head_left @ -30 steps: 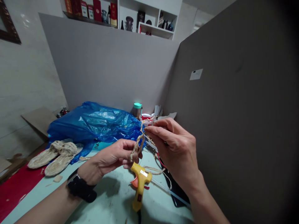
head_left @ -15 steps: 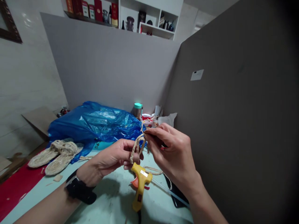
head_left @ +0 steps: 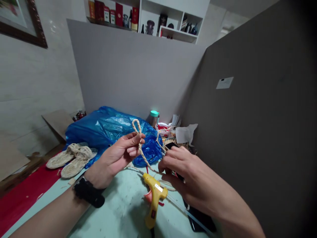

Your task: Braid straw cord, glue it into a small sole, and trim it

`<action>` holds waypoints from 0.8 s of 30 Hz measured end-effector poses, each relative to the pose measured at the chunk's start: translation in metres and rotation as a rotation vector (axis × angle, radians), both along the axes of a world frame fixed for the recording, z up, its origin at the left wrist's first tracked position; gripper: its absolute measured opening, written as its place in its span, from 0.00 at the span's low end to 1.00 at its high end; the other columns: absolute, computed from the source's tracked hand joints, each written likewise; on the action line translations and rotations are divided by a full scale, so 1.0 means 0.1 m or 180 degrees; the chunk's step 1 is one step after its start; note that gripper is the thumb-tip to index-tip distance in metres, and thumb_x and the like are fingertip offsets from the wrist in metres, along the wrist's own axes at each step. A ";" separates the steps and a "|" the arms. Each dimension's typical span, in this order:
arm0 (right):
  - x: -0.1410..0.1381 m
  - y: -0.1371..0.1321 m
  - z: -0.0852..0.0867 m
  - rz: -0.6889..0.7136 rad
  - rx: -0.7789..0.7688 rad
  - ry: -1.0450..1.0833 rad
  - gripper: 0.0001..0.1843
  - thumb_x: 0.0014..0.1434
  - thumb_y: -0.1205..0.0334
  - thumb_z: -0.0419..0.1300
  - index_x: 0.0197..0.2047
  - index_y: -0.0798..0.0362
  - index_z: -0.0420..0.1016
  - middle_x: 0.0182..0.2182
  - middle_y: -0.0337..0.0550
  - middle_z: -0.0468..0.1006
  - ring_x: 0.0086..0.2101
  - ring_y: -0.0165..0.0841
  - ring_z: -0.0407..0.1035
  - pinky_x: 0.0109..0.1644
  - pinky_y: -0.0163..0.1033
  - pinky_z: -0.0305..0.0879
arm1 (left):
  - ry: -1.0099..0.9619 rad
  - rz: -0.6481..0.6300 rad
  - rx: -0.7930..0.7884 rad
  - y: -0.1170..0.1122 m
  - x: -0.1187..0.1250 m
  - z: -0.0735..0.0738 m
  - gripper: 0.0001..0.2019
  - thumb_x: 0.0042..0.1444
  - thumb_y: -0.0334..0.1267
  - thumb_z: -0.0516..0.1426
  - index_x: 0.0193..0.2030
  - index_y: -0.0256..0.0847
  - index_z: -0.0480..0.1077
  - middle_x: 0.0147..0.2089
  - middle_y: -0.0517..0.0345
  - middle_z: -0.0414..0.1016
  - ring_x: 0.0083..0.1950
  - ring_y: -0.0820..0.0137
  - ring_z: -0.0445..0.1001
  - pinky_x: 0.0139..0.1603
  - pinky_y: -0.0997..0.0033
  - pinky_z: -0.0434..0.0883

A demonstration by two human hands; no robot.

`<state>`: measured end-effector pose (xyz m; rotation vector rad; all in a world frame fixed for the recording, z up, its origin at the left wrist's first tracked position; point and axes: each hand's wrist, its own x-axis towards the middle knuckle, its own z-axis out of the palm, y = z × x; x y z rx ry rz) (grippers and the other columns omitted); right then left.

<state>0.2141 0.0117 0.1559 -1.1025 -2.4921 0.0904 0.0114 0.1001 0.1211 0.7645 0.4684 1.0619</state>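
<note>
My left hand [head_left: 118,155] pinches a twisted straw rope [head_left: 140,143] just below a small loop that stands up above my fingers. The rope runs down and to the right to my right hand [head_left: 180,170], whose fingers are closed on its lower end. A black watch sits on my left wrist. Under my hands a yellow glue gun [head_left: 155,203] lies on the pale green table [head_left: 119,215], its nozzle pointing up towards the rope.
A crumpled blue plastic bag [head_left: 106,130] lies behind my hands. A pair of woven straw sandals [head_left: 71,160] rests at the left on a red mat. A green-capped bottle [head_left: 154,118], white paper and clutter sit in the corner. Grey partition boards close in behind and on the right.
My left hand has lifted the rope's loop up and to the left. My right hand has dropped lower and pulled the rope out straighter between the two hands. The view has shifted left.
</note>
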 end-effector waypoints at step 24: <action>0.12 0.14 0.01 -0.1190 0.2032 0.0675 0.05 0.61 0.71 0.63 0.33 0.57 0.80 0.31 0.44 0.74 0.31 0.33 0.67 0.34 0.38 0.63 | 0.1528 -0.0528 0.0927 -0.32 0.09 0.00 0.06 0.54 0.37 0.67 0.35 0.36 0.78 0.36 0.58 0.75 0.33 0.72 0.74 0.32 0.75 0.75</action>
